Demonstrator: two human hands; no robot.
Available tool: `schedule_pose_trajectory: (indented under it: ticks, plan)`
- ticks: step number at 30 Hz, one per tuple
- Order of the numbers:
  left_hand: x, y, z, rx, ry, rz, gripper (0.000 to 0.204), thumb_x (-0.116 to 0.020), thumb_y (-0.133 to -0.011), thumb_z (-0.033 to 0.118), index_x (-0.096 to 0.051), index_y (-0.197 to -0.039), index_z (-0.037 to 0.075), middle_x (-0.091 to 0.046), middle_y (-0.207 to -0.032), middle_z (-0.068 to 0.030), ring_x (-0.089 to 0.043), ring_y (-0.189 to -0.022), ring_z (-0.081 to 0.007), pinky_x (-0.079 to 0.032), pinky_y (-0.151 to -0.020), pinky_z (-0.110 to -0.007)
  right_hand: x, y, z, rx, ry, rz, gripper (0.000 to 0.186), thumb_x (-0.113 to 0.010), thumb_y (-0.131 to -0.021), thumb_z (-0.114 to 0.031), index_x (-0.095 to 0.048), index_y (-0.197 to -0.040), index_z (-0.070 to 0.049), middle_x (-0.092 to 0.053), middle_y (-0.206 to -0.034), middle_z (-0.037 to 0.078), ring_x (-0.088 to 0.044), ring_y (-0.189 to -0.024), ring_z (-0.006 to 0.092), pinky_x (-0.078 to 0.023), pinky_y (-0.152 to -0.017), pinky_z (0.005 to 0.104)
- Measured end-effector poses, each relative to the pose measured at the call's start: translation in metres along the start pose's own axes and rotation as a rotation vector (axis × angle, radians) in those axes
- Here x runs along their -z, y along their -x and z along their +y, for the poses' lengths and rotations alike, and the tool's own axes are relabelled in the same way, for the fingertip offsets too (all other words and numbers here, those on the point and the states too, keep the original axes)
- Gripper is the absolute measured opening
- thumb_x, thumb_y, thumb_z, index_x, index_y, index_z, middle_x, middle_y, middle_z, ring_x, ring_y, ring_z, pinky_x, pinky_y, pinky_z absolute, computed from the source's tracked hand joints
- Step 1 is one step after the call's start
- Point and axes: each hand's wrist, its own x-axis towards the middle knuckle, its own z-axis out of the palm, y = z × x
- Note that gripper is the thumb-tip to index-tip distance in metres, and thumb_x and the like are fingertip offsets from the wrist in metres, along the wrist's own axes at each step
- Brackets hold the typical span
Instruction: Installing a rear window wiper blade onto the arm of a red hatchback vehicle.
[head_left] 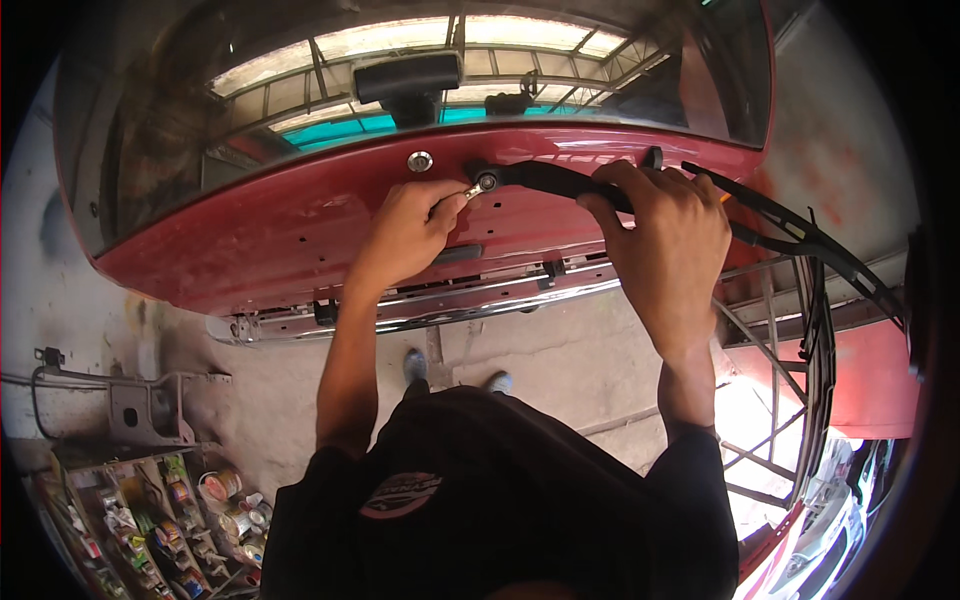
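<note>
Hands (672, 215) gripping mostly hidden wrench (479, 188), partly covered wiper arm (550, 179)

Through the head camera I see the left hand (400, 235) pinching a small silvery wrench (473, 192) in its fingers (448, 210), the tool's end at the pivot (487, 181) of a black wiper arm (550, 178). The right hand (675, 220) wraps over that arm farther along, and beyond it, to the right, I can follow the wiper blade (848, 262). Behind the hands is a red tailgate (240, 225), its rear window (180, 150) reflecting roof beams. Left of the pivot I make out a round silvery lock (420, 161). Below, two shoes (415, 366) stand on the floor (560, 350); at lower left, a rack (75, 490) holds assorted small containers (170, 533).
</note>
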Motion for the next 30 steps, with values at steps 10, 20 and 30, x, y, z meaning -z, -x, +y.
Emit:
schedule_pose_trajectory:
  ticks: [10,20,30]
  plan:
    - [-0.085,0.032,-0.010,-0.011,0.765,0.203,0.021,-0.042,-0.104,0.019,-0.053,-0.103,0.001,-0.067,-0.080,-0.0120,-0.061,-0.065,-0.0119,-0.049,-0.057,-0.025,0.001,-0.001,-0.004,0.026,0.014,0.032,0.013,-0.073,-0.076,-0.020,-0.064,-0.081,-0.011,-0.063,-0.066,0.005,-0.061,-0.067,0.0244,-0.043,-0.071,0.0368]
    - [-0.100,0.004,0.001,0.076,0.944,0.266,0.021,-0.039,-0.105,0.020,-0.048,-0.101,0.001,-0.069,-0.095,-0.0212,-0.070,-0.073,-0.0254,-0.059,-0.070,-0.032,0.001,-0.002,-0.003,0.011,0.015,0.014,0.015,-0.074,-0.076,-0.024,-0.067,-0.083,-0.013,-0.064,-0.067,0.004,-0.062,-0.066,0.0233,-0.043,-0.070,0.0363]
    - [-0.097,0.011,-0.001,0.135,1.099,0.305,0.024,-0.044,-0.104,0.020,-0.057,-0.106,0.000,-0.054,-0.071,-0.0034,-0.049,-0.053,-0.0090,-0.039,-0.048,-0.023,-0.002,-0.004,0.003,0.071,0.031,0.057,0.020,-0.077,-0.075,-0.031,-0.069,-0.083,-0.015,-0.064,-0.065,0.001,-0.061,-0.059,0.0222,-0.045,-0.061,0.0348]
